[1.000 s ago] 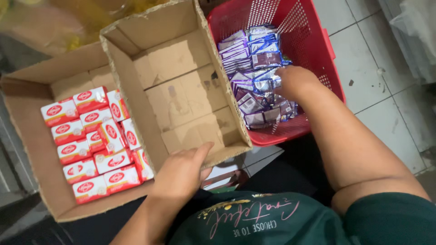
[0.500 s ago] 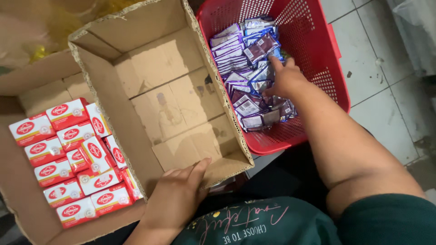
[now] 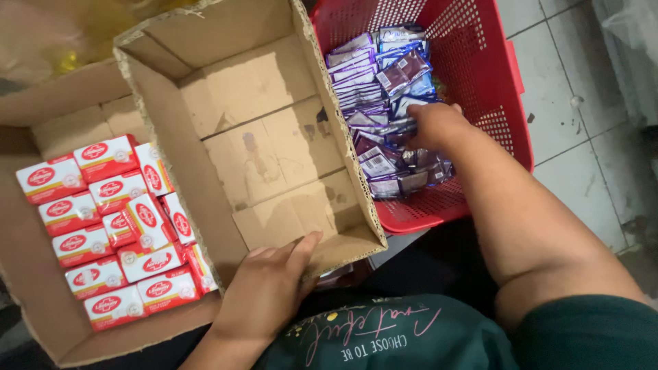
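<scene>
My right hand (image 3: 433,123) reaches into a red plastic basket (image 3: 480,75) and its fingers curl down into a pile of purple and blue sachets (image 3: 373,75); the fingertips are hidden among them. My left hand (image 3: 271,288) grips the near rim of an empty brown cardboard box (image 3: 260,137), thumb inside the wall. To the left, a second cardboard box (image 3: 41,322) holds several red and white soap packs (image 3: 103,219).
A pale tiled floor (image 3: 582,137) lies to the right of the basket. Crumpled clear and yellow plastic (image 3: 55,34) sits at the top left behind the boxes. My dark green shirt fills the bottom edge.
My right hand stretched toward the far sachets, then drew back to the middle of the pile with fingers curled in. My left hand stayed on the box rim. The view shifted slightly.
</scene>
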